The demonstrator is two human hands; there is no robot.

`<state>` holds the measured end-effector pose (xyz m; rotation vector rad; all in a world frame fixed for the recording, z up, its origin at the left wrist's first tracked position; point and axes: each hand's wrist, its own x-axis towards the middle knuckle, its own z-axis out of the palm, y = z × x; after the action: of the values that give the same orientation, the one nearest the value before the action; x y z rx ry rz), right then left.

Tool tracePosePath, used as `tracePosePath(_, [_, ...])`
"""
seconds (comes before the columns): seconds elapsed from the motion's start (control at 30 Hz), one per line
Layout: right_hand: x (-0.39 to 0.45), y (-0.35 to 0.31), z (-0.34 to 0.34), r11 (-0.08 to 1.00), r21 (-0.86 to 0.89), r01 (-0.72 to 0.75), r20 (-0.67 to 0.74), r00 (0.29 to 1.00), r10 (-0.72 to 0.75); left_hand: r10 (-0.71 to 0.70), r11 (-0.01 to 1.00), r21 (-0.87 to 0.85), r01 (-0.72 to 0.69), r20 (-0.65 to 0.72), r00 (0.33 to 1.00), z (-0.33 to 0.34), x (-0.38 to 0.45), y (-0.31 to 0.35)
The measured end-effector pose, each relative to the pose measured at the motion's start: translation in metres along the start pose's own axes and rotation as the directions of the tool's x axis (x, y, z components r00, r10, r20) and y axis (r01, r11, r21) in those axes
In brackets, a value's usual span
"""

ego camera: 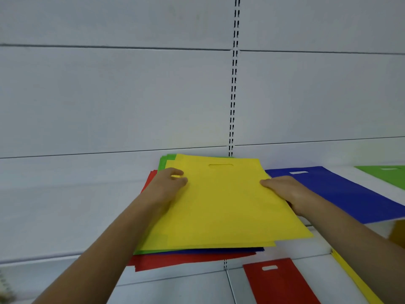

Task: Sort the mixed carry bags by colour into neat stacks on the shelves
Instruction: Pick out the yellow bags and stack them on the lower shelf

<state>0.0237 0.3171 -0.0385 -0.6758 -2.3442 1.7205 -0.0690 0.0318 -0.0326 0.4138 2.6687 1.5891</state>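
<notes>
A mixed pile of flat carry bags lies on the upper shelf, with a yellow bag on top and green, blue and red bags showing beneath its edges. My left hand pinches the yellow bag's left edge near the far corner, fingers curled over it. Across from it, my right hand grips the right edge, thumb on top and fingers under. A blue bag lies to the right on the same shelf, and a green bag beyond it.
On the lower shelf a red bag lies flat, with a yellow bag at the right edge. A slotted upright runs down the white back panel. The shelf's front edge crosses at left.
</notes>
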Motion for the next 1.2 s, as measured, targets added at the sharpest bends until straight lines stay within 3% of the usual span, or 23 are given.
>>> tracePosePath(0.1, [0.006,0.004,0.000,0.985,-0.113,0.127,-0.096,0.986,-0.138,-0.174,0.929,-0.322,0.181,0.053,0.983,-0.004,0.006,0.004])
tracePosePath(0.2, [0.008,0.006,0.004,0.964,-0.162,0.209,-0.120,0.966,-0.230,-0.277,0.891,-0.318,0.324,0.184,0.943,-0.007,0.007,0.009])
tracePosePath(0.3, [-0.001,0.003,0.007,0.990,-0.059,0.128,0.035,0.991,-0.126,-0.300,0.888,-0.286,0.359,0.233,0.925,-0.004,0.009,0.006])
tracePosePath(0.37, [-0.006,0.003,0.006,0.987,-0.101,0.124,0.102,0.988,-0.113,-0.254,0.929,-0.221,0.295,0.197,0.947,-0.003,0.009,0.004])
tracePosePath(0.47, [-0.012,0.005,0.003,0.961,-0.207,0.184,0.064,0.983,-0.175,-0.116,0.984,-0.125,0.125,0.082,0.990,-0.003,0.005,0.007])
tracePosePath(0.53, [-0.018,0.006,0.003,0.897,-0.355,0.264,0.026,0.962,-0.273,-0.048,0.989,-0.137,0.054,0.048,0.998,-0.002,-0.003,0.010])
tracePosePath(0.63, [-0.034,0.008,0.005,0.750,-0.561,0.349,-0.019,0.901,-0.433,-0.066,0.978,-0.194,0.080,0.081,0.995,0.001,-0.021,0.008])
tracePosePath(0.7, [-0.047,0.011,0.007,0.699,-0.616,0.363,-0.041,0.871,-0.489,-0.038,0.998,-0.052,0.040,0.048,0.998,0.004,-0.034,0.004])
tracePosePath(0.77, [-0.061,0.014,0.006,0.694,-0.617,0.371,-0.062,0.857,-0.512,0.048,0.991,0.129,-0.046,-0.016,0.999,0.007,-0.048,0.006])
tracePosePath(0.87, [-0.082,0.019,0.000,0.707,-0.600,0.375,-0.107,0.838,-0.535,0.189,0.960,0.224,-0.170,-0.065,0.980,0.008,-0.067,0.020])
tracePosePath(0.97, [-0.099,0.026,-0.016,0.736,-0.557,0.384,-0.168,0.816,-0.553,0.328,0.920,0.254,-0.298,-0.082,0.941,0.013,-0.079,0.039])
tracePosePath(1.2, [-0.136,0.060,-0.097,0.778,-0.518,0.355,-0.304,0.774,-0.555,0.493,0.852,0.225,-0.472,-0.044,0.869,0.082,-0.111,0.096])
